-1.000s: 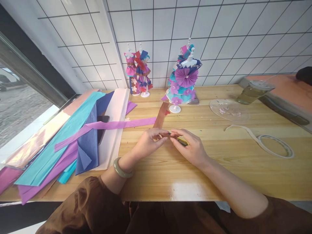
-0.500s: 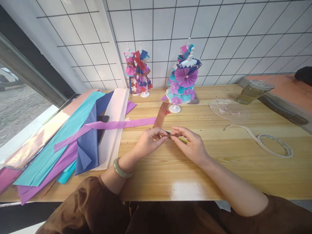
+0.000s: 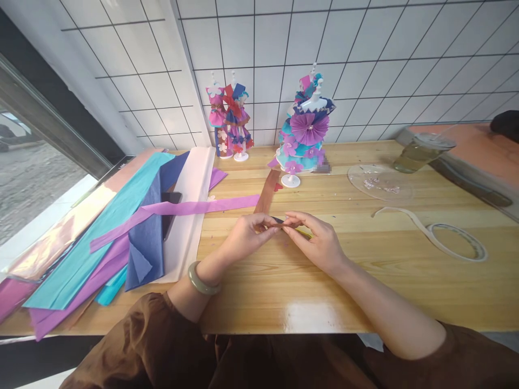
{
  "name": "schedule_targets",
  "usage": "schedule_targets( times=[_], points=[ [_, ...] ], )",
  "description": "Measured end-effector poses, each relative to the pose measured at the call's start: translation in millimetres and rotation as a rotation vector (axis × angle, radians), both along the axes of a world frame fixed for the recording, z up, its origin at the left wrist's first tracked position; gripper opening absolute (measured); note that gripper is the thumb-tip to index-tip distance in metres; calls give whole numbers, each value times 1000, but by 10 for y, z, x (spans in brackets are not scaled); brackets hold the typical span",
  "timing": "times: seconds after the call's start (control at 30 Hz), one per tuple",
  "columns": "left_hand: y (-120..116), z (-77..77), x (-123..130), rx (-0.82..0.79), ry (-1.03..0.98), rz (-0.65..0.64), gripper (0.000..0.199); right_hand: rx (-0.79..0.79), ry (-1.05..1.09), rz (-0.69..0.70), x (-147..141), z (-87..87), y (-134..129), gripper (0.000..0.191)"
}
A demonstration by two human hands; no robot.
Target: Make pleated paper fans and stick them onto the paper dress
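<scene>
Over the middle of the table, my left hand and my right hand face each other, fingertips nearly meeting. Both pinch a narrow brown paper strip, and little of it shows between the fingers. Beyond my left hand a wider brown crepe paper strip runs back towards the dress forms; whether it joins the pinched piece is hidden. A dark and yellow tool lies behind my fingers, mostly covered. A purple paper strip stretches in from the left, its end near the brown strip.
Paper sheets and a phone lie at left. Small dress forms and a larger one with a purple paper fan stand by the wall. At right are a clear plate, a drink cup and a tape roll.
My fingertips have drawn very slightly apart, and a little more of the brown strip shows between them. Everything else on the table stays where it was.
</scene>
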State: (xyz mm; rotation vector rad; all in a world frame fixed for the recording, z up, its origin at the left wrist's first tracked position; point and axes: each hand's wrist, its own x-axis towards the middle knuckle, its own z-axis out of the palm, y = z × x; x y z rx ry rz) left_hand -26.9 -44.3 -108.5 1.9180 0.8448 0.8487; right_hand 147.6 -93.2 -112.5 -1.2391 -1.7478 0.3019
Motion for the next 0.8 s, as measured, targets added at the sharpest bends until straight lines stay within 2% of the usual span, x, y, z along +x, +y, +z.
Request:
schedule_targets(
  times=[0.3,0.57,0.67,0.8],
  points=[
    [27,1,-25,-84,1,-37,23,-66,21,83,20,19,11,31],
    [23,3,-31,-69,-30,-90,20,-300,312,96,22,27,38,36],
    [32,-18,-26,-89,-33,-67,24,-285,313,79,25,15,45,36],
    [34,-31,-10,-110,-24,-45,34,-198,180,31,7,-9,28,30]
  ],
)
